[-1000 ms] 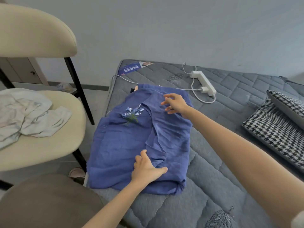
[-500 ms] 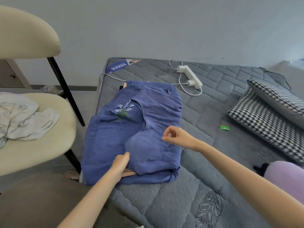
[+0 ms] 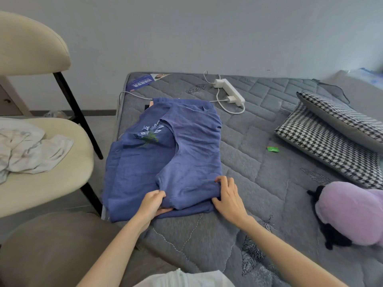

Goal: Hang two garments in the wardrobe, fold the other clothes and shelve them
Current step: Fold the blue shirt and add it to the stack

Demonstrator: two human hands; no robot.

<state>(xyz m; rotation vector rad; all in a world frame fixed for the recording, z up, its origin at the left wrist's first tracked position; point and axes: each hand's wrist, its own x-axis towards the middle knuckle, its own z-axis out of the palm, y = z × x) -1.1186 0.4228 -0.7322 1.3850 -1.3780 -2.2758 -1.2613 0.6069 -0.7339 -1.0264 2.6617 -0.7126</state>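
Half-folded blue garment [image 3: 145, 162] lies along the bed's [image 3: 259, 183] 9 o'clock edge. Left hand [image 3: 152, 204] pinches its 6 o'clock hem; right hand [image 3: 229, 196] grips the 5 o'clock corner. Advice: lift both corners level, carry toward 12 o'clock, align edges, smooth before release.

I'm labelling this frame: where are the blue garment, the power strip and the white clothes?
Blue garment [image 3: 132, 172]: head view, its flat left panel.
Power strip [image 3: 230, 91]: head view, middle of its body.
White clothes [image 3: 41, 154]: head view, middle of the pile.
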